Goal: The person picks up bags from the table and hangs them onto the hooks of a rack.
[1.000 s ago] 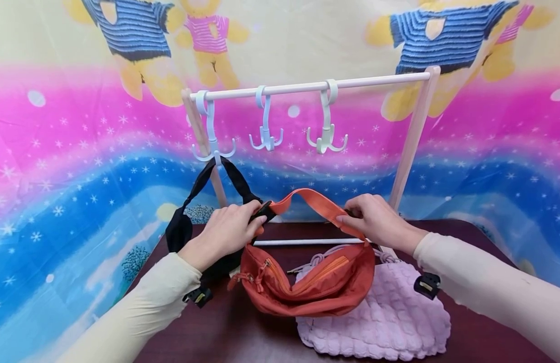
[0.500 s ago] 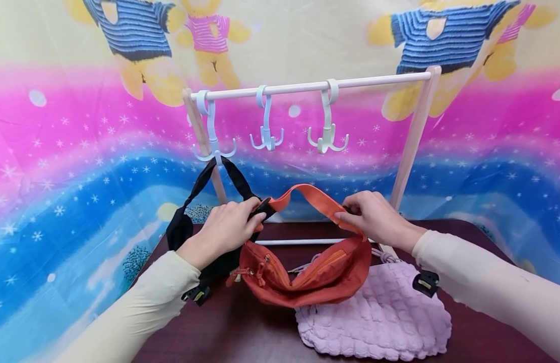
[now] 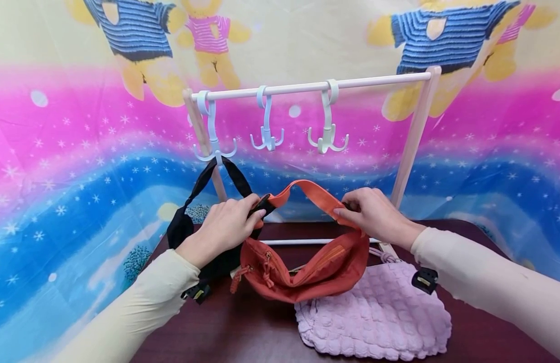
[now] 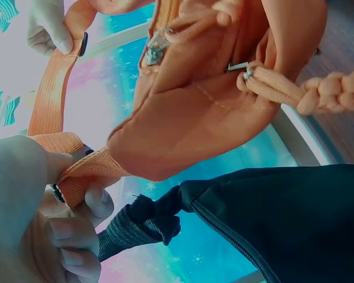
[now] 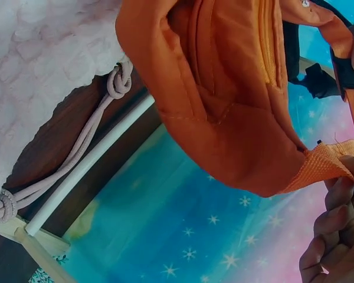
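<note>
A rust-orange waist bag (image 3: 307, 277) hangs by its strap between both hands, over the table. My left hand (image 3: 227, 227) grips the strap at its black buckle (image 3: 263, 206). On the other side my right hand (image 3: 375, 214) pinches the orange strap (image 3: 313, 194), which arches up between the hands. In the left wrist view the strap (image 4: 76, 177) passes between thumb and fingers, with braided zipper pulls (image 4: 324, 93) dangling from the bag. The right wrist view has the fingers (image 5: 336, 221) curled at the webbing by the bag's end.
Three hooks (image 3: 266, 136) hang from the rack's white bar (image 3: 379, 80). A black bag (image 3: 180, 229) hangs from the left one, close behind my left hand. A pink quilted bag (image 3: 393, 312) lies on the dark table (image 3: 207, 327) at the right. Patterned cloth (image 3: 80, 201) stands behind.
Both hands have risen slightly with the orange waist bag, its bottom now higher over the pink bag. Its strap arch has also moved up. Both grips stay the same.
</note>
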{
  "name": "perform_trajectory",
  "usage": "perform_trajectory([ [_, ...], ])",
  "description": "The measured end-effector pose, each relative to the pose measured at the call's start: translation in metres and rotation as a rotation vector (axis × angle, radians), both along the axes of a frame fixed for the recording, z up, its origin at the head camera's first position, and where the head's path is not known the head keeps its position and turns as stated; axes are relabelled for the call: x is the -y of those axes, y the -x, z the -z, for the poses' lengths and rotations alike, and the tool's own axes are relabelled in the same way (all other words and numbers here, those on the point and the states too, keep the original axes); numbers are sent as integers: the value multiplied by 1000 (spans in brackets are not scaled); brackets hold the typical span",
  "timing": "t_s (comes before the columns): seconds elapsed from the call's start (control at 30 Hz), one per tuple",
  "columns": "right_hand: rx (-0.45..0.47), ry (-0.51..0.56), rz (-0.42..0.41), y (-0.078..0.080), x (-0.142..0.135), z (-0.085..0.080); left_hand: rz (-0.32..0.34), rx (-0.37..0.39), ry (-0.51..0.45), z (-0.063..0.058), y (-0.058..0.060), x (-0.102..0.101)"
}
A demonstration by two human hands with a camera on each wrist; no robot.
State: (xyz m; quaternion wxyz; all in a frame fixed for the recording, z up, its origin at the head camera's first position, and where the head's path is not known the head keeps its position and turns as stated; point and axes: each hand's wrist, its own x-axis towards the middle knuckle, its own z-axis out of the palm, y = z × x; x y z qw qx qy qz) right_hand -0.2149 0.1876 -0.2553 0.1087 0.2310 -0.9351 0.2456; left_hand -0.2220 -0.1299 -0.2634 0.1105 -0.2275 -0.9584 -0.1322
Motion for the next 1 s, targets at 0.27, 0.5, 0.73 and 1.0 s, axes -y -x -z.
perform_trajectory([
  [0.27,-13,-5,3,0,2,-1,9,-17,-17,-1,0,1],
  [0.5,-35,1,8,0,2,-1,-2,-23,-26,-4,-1,1],
  [0.73,-58,13,-2,0,3,0,-8,-32,-18,-4,-1,3],
  [1.0,-70,37,9,2,6,0,-17,-47,-24,-7,-3,3],
])
